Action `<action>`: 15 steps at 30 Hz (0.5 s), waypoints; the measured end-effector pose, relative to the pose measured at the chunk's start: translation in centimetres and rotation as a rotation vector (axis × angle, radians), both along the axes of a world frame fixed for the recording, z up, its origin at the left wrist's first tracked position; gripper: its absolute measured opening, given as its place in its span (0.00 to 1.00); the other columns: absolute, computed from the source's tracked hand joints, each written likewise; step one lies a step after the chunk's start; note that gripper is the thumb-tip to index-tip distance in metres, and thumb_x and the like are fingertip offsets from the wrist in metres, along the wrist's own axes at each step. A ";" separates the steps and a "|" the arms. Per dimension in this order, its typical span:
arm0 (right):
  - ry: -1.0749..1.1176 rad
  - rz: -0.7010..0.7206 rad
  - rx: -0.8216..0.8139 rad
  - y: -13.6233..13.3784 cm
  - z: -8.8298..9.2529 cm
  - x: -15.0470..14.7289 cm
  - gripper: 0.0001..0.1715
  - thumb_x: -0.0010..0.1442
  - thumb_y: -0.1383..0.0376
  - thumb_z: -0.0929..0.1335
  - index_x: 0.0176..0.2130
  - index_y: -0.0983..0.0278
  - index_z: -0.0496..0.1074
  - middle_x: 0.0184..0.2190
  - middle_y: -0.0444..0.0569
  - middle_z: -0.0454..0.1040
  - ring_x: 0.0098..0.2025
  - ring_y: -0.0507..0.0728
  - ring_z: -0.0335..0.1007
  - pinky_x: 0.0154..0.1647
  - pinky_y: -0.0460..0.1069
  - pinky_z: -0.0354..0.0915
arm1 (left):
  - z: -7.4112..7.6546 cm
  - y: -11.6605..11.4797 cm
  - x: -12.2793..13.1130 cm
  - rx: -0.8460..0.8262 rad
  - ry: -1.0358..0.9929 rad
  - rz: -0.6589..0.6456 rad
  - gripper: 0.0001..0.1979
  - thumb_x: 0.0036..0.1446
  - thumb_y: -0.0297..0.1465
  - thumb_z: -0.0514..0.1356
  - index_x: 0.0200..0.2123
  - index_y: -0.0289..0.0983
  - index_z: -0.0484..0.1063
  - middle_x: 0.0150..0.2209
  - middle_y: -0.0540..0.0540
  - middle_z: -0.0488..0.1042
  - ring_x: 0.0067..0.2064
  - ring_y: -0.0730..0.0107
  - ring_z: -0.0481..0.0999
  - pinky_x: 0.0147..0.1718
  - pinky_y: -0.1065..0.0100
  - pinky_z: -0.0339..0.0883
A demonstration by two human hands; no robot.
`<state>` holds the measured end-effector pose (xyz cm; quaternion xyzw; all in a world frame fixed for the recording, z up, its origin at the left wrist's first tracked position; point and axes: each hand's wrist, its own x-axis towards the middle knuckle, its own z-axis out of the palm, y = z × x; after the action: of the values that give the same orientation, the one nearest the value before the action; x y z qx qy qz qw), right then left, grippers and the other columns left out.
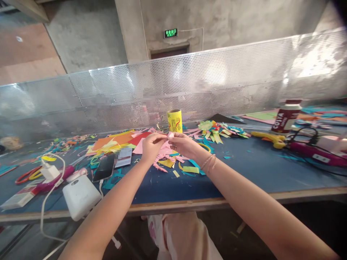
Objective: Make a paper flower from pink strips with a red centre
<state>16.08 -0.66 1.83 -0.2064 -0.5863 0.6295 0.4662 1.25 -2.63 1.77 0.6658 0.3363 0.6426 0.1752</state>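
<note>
Above the middle of the blue table, my left hand (152, 145) and my right hand (184, 145) meet with their fingertips close together. Both are closed in a pinch around a small pale pink piece of paper (170, 135); most of it is hidden by the fingers. Under and around the hands lie pink paper strips (160, 167) and yellow scraps (191, 169). Just behind the fingers stands a yellow cardboard tube (175, 121), upright. To the left of my left hand lie orange and red paper sheets (115, 141).
Two phones (104, 168) lie left of centre, by a white power adapter (81, 196) with cables at the table's edge. Yellow-handled scissors (271, 139), a Costa bottle (286, 117) and a purple glue gun (311, 153) are on the right. A perforated metal screen (119, 97) runs behind.
</note>
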 end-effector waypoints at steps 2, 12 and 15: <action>0.006 0.007 0.019 0.1 0.0 0.1 0.11 0.45 0.62 0.71 0.25 0.63 0.65 0.25 0.43 0.67 0.28 0.49 0.62 0.31 0.46 0.62 | -0.1 0.0 0.0 -0.009 -0.002 -0.012 0.02 0.45 0.29 0.64 0.26 0.42 0.77 0.29 0.48 0.75 0.35 0.67 0.73 0.39 0.63 0.66; 0.014 0.040 -0.029 0.5 -0.1 0.3 0.11 0.43 0.63 0.73 0.26 0.63 0.67 0.23 0.41 0.67 0.26 0.49 0.63 0.31 0.47 0.62 | -0.6 0.8 -0.1 -0.057 -0.049 -0.114 0.06 0.43 0.31 0.65 0.29 0.39 0.75 0.32 0.47 0.75 0.37 0.68 0.73 0.42 0.62 0.66; 0.062 0.083 -0.074 0.6 -0.1 0.4 0.10 0.43 0.66 0.73 0.26 0.63 0.69 0.23 0.41 0.68 0.26 0.48 0.63 0.31 0.46 0.63 | -0.5 0.7 0.0 -0.083 -0.064 -0.130 0.06 0.43 0.31 0.65 0.29 0.39 0.75 0.32 0.47 0.75 0.37 0.68 0.74 0.42 0.62 0.67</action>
<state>16.43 -0.05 1.70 -0.1793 -0.5559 0.6758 0.4496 1.20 -1.90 1.24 0.6575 0.3128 0.6364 0.2548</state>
